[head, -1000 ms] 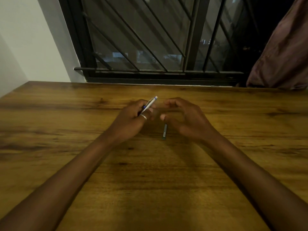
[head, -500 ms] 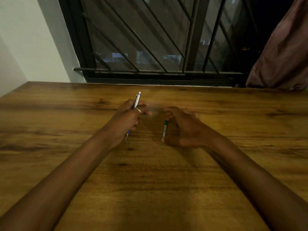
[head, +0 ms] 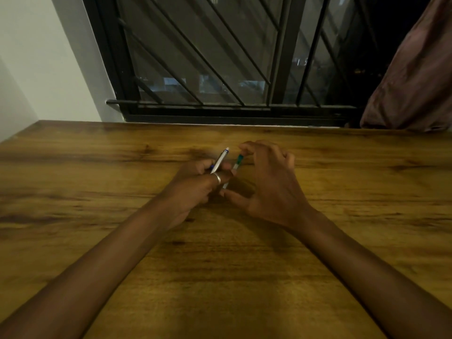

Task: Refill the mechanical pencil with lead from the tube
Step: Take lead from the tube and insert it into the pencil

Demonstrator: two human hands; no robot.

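Observation:
My left hand (head: pixel 195 185), with a ring on one finger, is closed around a silver mechanical pencil (head: pixel 220 160) with blue trim; its white top end points up and away from me. Just to its right stands the slim lead tube (head: pixel 235 167) with a green cap, tilted, its lower part partly hidden behind my left fingers. My right hand (head: pixel 266 182) holds the tube lengthwise, forefinger at the green cap and thumb at the bottom end. Both hands hover over the wooden table (head: pixel 342 241) at its middle.
A window with black metal bars (head: pixel 220 69) runs along the table's far edge. A dark reddish curtain (head: pixel 415 81) hangs at the far right. A white wall (head: pixel 36 57) stands at the left.
My right hand has lifted the lead tube off the table and brought it up next to the pencil. My left hand has shifted right, tilting the pencil towards the tube.

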